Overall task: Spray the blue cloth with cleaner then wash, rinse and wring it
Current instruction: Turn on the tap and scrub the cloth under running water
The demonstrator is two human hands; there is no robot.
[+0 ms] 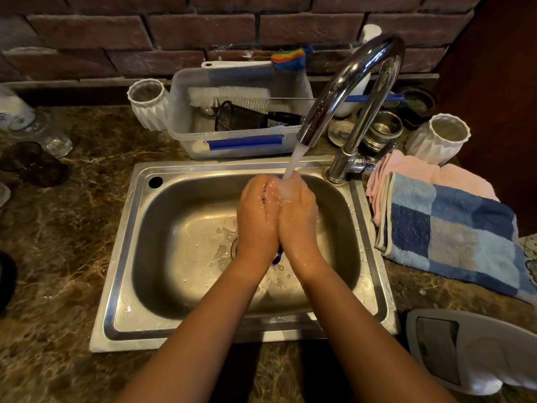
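My left hand (257,216) and my right hand (297,219) are pressed together over the steel sink (139,257), under the water running from the chrome tap (348,82). Between the palms a small dark blue cloth (277,257) is squeezed. Only a sliver of it shows below the wrists and another near the fingertips. The stream lands on my right hand's fingers and splashes into the basin.
A checked blue towel (447,231) on a pink cloth (406,170) lies right of the sink. Behind the sink stands a plastic tub (186,126) with a bottle brush (229,96), white vases (148,103) (438,138) and steel cups (380,132). A grey device (470,350) lies at front right.
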